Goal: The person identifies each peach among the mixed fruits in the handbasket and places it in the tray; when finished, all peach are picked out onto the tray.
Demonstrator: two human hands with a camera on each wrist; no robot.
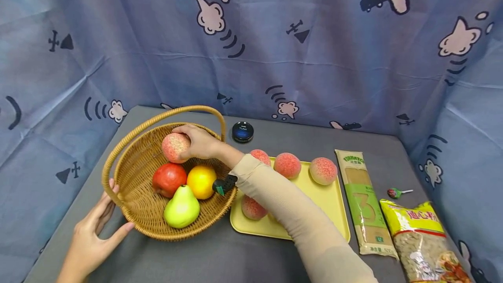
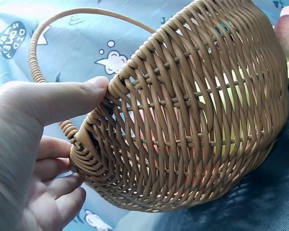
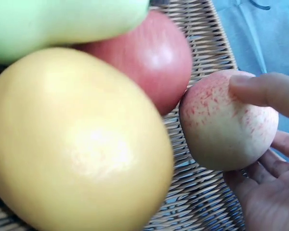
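My right hand (image 1: 202, 142) grips a pink-speckled peach (image 1: 174, 147) over the far part of a wicker basket (image 1: 133, 187). Thumb and fingers lie on opposite sides of the peach in the right wrist view. Below it in the basket are a red apple (image 1: 169, 180), an orange (image 1: 202, 182) and a green pear (image 1: 182, 207). At the basket's left rim, my left hand (image 1: 92, 230) holds on near the base of the arched handle (image 1: 161, 117). The left wrist view shows its thumb (image 2: 94, 89) on the rim, with the other fingers by the handle's base.
Right of the basket, a yellow tray (image 1: 326, 204) holds several more peaches (image 1: 287, 165), partly behind my right sleeve. A small dark tin (image 1: 242, 132) stands behind. Farther right lie a noodle pack (image 1: 363, 204), a lollipop (image 1: 397, 192) and a yellow-topped food bag (image 1: 424, 243).
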